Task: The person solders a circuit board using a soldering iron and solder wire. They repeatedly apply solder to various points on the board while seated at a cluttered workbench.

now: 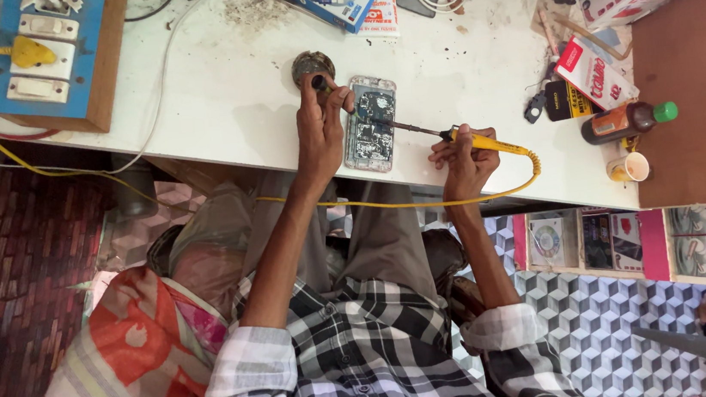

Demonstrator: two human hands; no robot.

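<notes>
White counter [231,98], yellow-handled soldering iron [485,141] with yellow cord, black-and-white checked shirt [367,344], blue switchboard [54,54], green-capped brown bottle [626,120].

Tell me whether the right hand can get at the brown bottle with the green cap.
Probably yes: the right hand holds a soldering iron, but bare table separates it from the bottle.

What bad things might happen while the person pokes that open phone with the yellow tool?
The soldering iron in the right hand has its tip on the open phone, right beside the left hand; a slip might burn those fingers. The iron's yellow cord drapes over the table edge across the lap, so a snag could jerk the tip. The bottle and the cup stand near that cord and could get knocked over.
</notes>
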